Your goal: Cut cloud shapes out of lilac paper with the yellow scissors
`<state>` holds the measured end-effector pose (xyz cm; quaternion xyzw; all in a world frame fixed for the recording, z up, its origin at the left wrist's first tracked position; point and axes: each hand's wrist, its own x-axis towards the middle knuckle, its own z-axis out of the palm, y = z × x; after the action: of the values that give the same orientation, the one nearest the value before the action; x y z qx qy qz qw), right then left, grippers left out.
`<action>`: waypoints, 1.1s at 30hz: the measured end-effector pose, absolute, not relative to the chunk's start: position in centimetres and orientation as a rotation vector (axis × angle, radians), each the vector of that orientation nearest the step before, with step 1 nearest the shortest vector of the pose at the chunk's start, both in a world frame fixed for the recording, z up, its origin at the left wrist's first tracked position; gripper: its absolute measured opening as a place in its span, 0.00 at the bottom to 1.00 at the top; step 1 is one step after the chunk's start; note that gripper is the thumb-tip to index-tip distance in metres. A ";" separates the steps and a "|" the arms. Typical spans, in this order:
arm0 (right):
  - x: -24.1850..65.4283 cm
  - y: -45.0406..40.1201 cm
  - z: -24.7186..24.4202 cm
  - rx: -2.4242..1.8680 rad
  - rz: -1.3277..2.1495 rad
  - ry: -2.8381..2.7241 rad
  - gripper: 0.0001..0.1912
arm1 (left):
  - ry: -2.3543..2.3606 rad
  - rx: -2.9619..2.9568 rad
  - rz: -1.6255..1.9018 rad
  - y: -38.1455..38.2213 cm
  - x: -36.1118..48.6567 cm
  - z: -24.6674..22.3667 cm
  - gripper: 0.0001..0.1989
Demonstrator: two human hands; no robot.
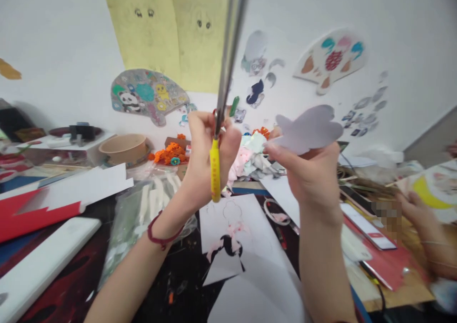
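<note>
Raised in front of me, my left hand (pixel 216 156) is closed around a pair of scissors (pixel 215 170). Their yellow handle is seen edge-on, and the long metal blades point upward, blurred, past the top of the view. A dark red cord bracelet circles the left wrist. My right hand (pixel 309 175) pinches a pale grey-white paper cutout (pixel 309 130) with a rounded, lobed outline. The scissors and the cutout are apart. Below both hands, a white sheet (pixel 250 213) carries a faint pencil drawing and pink and black paper pieces.
Paper scraps (pixel 250 156) and orange flower-like pieces (pixel 171 154) lie by the wall. A round tan container (pixel 123 149) stands left, beyond a long white box (pixel 46 261) and red card (pixel 39 223). Another person's hand (pixel 421 218) is at right, near a phone (pixel 369 225).
</note>
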<state>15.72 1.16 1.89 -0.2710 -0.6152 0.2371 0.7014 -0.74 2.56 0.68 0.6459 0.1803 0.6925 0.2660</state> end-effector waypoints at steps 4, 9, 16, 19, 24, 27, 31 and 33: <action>15.6 0.6 2.4 -0.499 0.463 -1.187 0.08 | 0.484 1.862 1.734 2.2 0.1 -0.5 0.19; 15.2 -0.4 2.6 -0.355 0.479 -1.121 0.10 | 0.727 1.998 1.528 1.7 1.6 -1.8 0.23; 14.7 -0.7 2.3 -0.302 0.520 -1.126 0.09 | 0.811 2.071 1.411 1.0 1.9 -1.7 0.21; 14.6 -0.5 2.2 -0.343 0.496 -1.145 0.06 | 0.819 2.102 1.432 1.0 1.9 -1.7 0.20; 14.4 -0.4 2.1 -0.393 0.464 -1.088 0.08 | 0.964 2.172 1.453 0.9 1.9 -1.6 0.19; 14.4 -0.3 2.1 -0.315 0.520 -1.088 0.06 | 0.997 2.158 1.484 0.9 2.0 -1.5 0.19; 14.4 -0.2 2.1 -0.341 0.516 -1.076 0.07 | 0.975 2.157 1.500 1.1 2.1 -1.6 0.19; 14.4 -0.2 2.0 -0.364 0.495 -1.076 0.09 | 0.964 2.155 1.507 1.1 2.1 -1.7 0.19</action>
<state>14.35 -0.21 2.04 -0.1705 -0.5043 0.2318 0.8142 2.10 1.13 -1.66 0.7582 0.3392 0.5304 0.1695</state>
